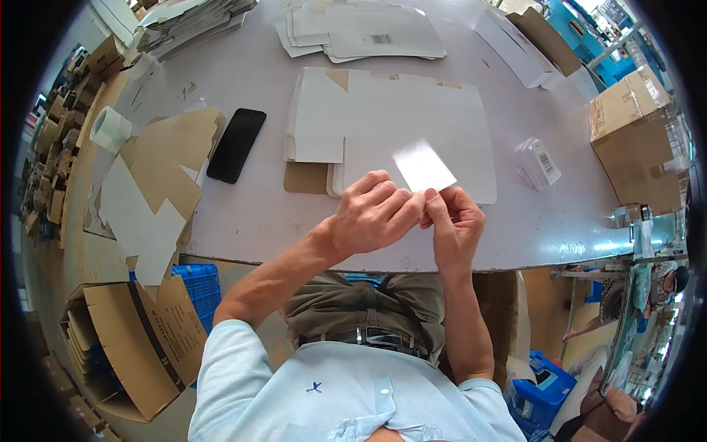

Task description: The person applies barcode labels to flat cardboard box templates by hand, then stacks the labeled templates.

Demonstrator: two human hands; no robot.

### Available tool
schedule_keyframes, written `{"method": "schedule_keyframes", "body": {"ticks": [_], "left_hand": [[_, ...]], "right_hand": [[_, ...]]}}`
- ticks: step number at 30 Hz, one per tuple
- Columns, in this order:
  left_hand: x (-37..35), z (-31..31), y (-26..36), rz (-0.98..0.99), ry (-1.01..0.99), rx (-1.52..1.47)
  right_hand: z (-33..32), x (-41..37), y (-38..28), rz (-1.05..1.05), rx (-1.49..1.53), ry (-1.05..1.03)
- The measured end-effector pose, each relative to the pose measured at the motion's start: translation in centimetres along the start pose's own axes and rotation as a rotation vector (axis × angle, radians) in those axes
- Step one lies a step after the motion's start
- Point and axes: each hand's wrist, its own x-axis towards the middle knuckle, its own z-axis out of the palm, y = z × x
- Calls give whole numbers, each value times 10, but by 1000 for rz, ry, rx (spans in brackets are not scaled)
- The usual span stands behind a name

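Observation:
Both hands meet above the front part of the table, at a small glossy white sheet [424, 166]. My left hand [374, 211] has its fingers curled at the sheet's lower corner. My right hand [454, 221] pinches the same corner between thumb and forefinger. Beyond and beneath the sheet lies a stack of flat white cardboard pieces [412, 110], with a brown piece showing at its lower left. Whether the left fingers grip the sheet or something small at its corner is hidden.
Around the table [243, 236] are a black phone [236, 146], cut cardboard [158, 169], a tape roll [111, 128], small barcode labels [538, 163], a white box [519, 48], a brown carton [635, 136] and more flat cardboard [368, 31]. A person bends at the far right.

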Motion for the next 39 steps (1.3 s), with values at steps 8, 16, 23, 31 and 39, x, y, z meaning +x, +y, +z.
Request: {"method": "schedule_keyframes", "body": {"ticks": [8, 16, 23, 31, 39], "left_hand": [[-18, -22, -11, -141, -58, -226], [5, -20, -25, -870, -173, -617], [-5, -8, -25, -1073, -301, -709], [18, 29, -43, -1030, -374, -265], [19, 40, -42, -1002, -496, -30]], "right_hand": [[-54, 20, -3, -20, -128, -122], [-79, 42, -21, -3, -217, -341], [-83, 59, -13, -9, -465, -456], [-70, 112, 12, -78, -791, -320], [-61, 118, 23, -31, -1009, -310]]}}
